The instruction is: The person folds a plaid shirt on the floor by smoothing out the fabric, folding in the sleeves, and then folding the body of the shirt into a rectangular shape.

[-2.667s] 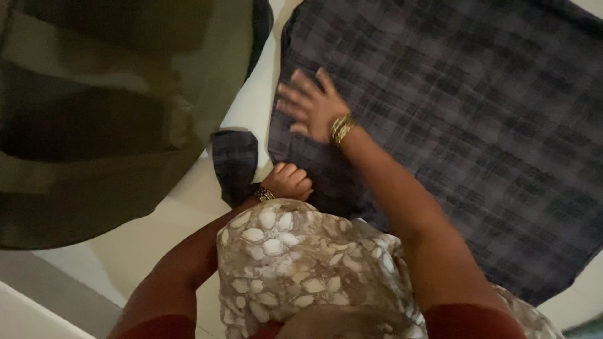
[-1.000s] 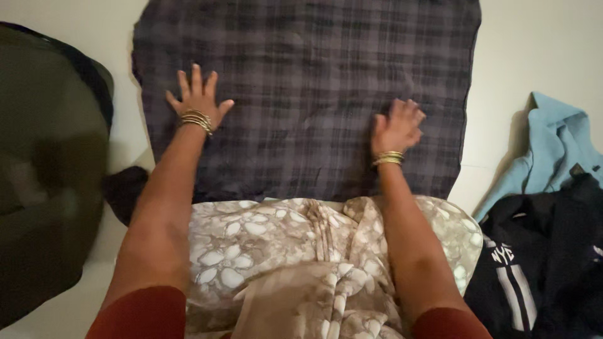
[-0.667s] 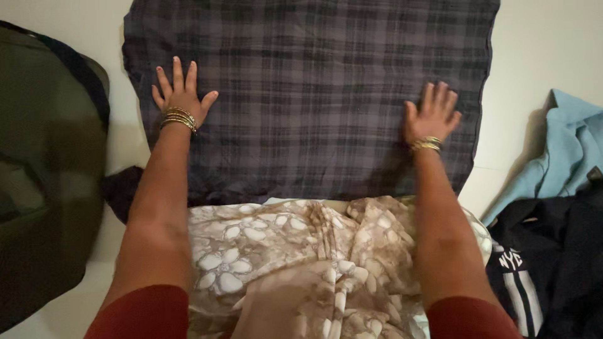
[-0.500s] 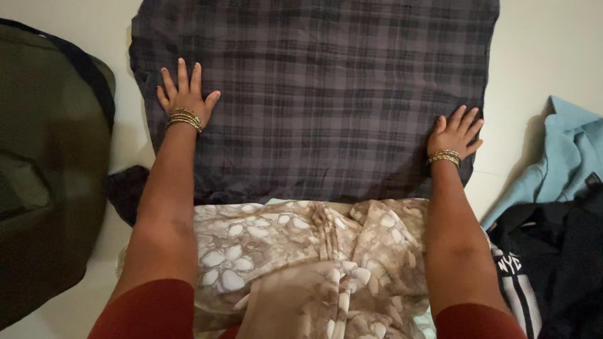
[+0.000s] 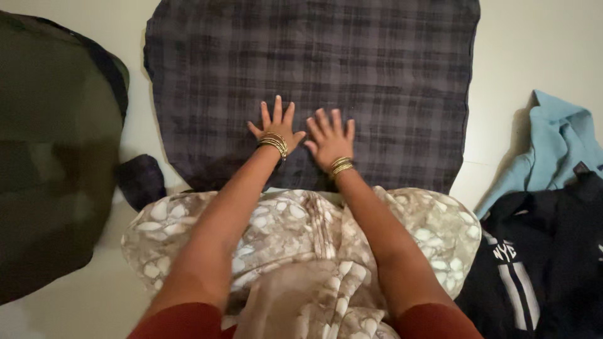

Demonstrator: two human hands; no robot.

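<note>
A dark grey checked cloth lies spread flat on a pale floor in front of me. My left hand and my right hand rest palm down on it, side by side near the middle of its near edge, fingers spread. Both wrists carry gold bangles. Neither hand holds anything. My lap, covered by a brown flowered garment, hides the cloth's near hem.
A large olive green bag lies at the left. A small dark piece of the cloth sticks out beside it. At the right sit a light blue garment and a black garment with white print.
Both hands have slid inward from the cloth's left and right sides and now lie together at its middle near edge. The view has shifted slightly.
</note>
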